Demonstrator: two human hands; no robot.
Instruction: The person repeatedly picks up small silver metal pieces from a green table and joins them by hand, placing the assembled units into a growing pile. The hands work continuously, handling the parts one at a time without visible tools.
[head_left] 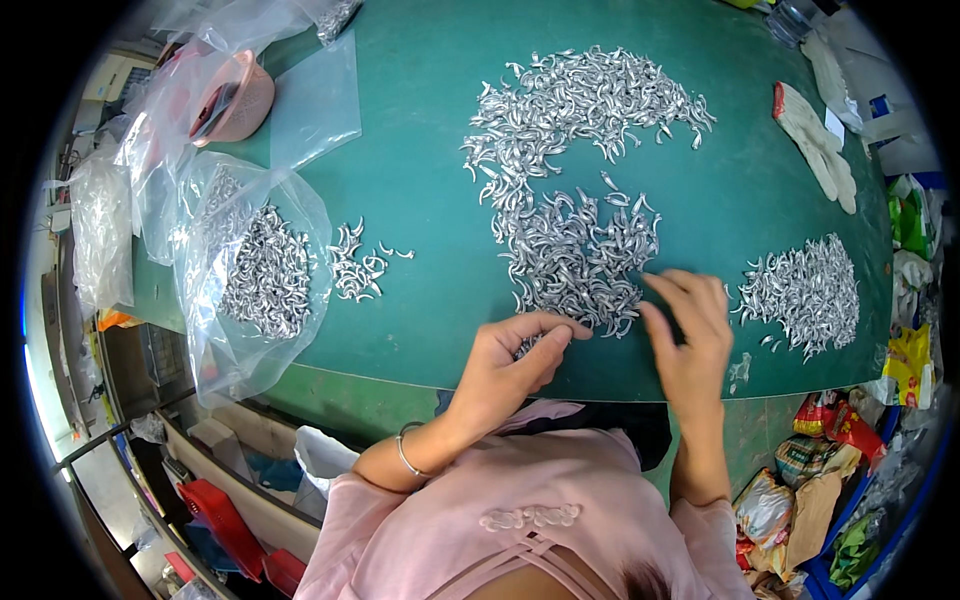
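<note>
Small curved silvery metal pieces [575, 260] lie in a large heap on the green table in front of me. My left hand [520, 355] is at the heap's near edge, thumb and forefinger brought together and the other fingers curled. A few of the metal pieces show inside its curl. On the heap's right side is my right hand [692, 325], thumb and forefinger apart, their tips beside the outermost pieces. I see nothing between those fingertips.
A clear plastic bag [305, 215] holding metal pieces lies at the left, beside a small loose cluster [355, 265]. Behind it is a pink basket [250, 105]. Another pile [805, 295] and a white glove [815, 145] are at the right. The table's near edge [400, 378] curves below my hands.
</note>
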